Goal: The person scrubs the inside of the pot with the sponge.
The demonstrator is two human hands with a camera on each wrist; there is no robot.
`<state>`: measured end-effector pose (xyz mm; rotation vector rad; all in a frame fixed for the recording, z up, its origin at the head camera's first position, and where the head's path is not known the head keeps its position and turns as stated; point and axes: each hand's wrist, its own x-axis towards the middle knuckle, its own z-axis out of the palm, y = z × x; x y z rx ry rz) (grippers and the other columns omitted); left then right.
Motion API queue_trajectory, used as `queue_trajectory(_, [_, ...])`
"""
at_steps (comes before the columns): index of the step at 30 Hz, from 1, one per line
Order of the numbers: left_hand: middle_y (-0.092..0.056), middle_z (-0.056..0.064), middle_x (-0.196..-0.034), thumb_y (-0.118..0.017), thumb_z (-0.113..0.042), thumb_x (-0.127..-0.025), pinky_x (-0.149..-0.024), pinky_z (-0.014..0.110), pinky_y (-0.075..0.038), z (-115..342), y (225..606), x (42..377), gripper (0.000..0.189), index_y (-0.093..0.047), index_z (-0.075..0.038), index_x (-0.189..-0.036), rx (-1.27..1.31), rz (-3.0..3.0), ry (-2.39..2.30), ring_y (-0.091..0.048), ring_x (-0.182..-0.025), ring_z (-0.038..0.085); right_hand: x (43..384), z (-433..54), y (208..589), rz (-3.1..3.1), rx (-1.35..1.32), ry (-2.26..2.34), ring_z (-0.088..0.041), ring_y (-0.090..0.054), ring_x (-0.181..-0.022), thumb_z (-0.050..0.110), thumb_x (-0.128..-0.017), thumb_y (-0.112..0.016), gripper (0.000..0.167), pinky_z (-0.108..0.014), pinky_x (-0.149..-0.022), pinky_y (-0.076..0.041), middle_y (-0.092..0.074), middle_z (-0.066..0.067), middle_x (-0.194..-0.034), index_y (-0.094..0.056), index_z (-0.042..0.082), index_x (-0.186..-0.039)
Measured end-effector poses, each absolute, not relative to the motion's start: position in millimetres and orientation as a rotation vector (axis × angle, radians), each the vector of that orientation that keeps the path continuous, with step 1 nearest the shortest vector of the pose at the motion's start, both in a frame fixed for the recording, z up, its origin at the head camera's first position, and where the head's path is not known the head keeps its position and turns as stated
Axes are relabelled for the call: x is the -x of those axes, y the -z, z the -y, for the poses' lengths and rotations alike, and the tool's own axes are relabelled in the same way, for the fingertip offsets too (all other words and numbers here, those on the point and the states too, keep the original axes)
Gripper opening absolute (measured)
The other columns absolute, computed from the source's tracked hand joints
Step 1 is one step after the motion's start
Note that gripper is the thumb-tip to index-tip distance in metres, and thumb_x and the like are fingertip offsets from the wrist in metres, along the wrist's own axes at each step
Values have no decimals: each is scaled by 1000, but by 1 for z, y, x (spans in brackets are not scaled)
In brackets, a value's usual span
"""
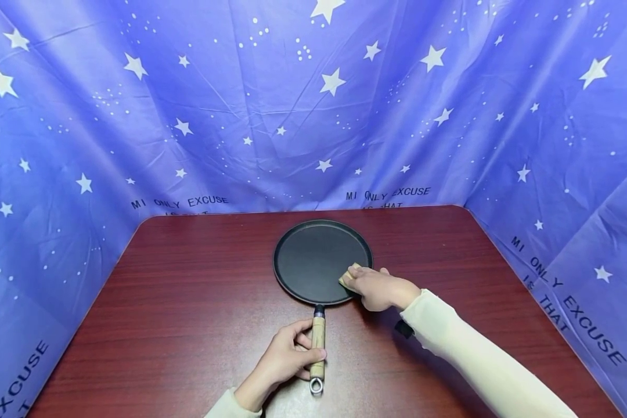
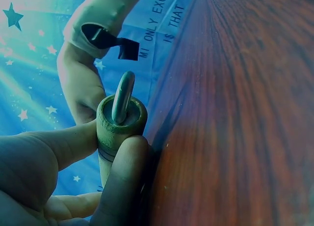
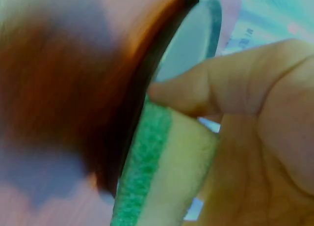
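Observation:
A round black frying pan [image 1: 319, 261] lies on the table, its wooden handle [image 1: 318, 339] pointing toward me. My left hand [image 1: 287, 354] grips that handle between thumb and fingers; the metal hanging ring [image 2: 123, 98] sticks out of its end in the left wrist view. At the pan's right side, my right hand [image 1: 378, 287] holds a sponge [image 1: 349, 278] against the inner surface near the rim. The right wrist view shows the sponge's green scouring layer [image 3: 144, 162] facing the pan and its yellow foam on the hand's side.
The dark red wooden table [image 1: 188, 278] extends around the pan on all sides. A blue curtain [image 1: 292, 116] with white stars and printed words hangs behind the table and along both sides. A black strap piece [image 1: 404, 329] hangs at the right sleeve's cuff.

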<state>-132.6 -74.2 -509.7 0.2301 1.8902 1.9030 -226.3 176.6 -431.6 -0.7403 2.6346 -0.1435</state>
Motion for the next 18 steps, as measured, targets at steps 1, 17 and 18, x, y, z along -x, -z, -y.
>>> queue_trajectory(1, [-60,11,-88,-82,1,-87,-48,29,-63,74,510,133,74,-46,10,-151,-229,-1891,-1903,-68,-62,16,224,-175,432,-2639,740,146,-43,-27,-156,-10,-94,-56,64,-81,-117,-28,-35,-27,-165,-50,3,-156])
queue_trajectory(17, [-60,10,-88,-82,2,-87,-51,30,-64,73,512,133,73,-48,10,-151,-234,-1889,-1908,-70,-64,17,207,-150,425,-2527,787,256,-40,-28,-156,-4,-99,-55,60,-76,-122,-25,-34,-23,-167,-48,3,-157])
queue_trajectory(18, [-60,10,-88,-82,2,-87,-51,30,-64,73,511,133,73,-48,9,-151,-236,-1890,-1907,-70,-64,17,207,-147,425,-2521,791,262,-39,-27,-157,-3,-100,-54,59,-75,-123,-24,-34,-22,-167,-47,4,-158])
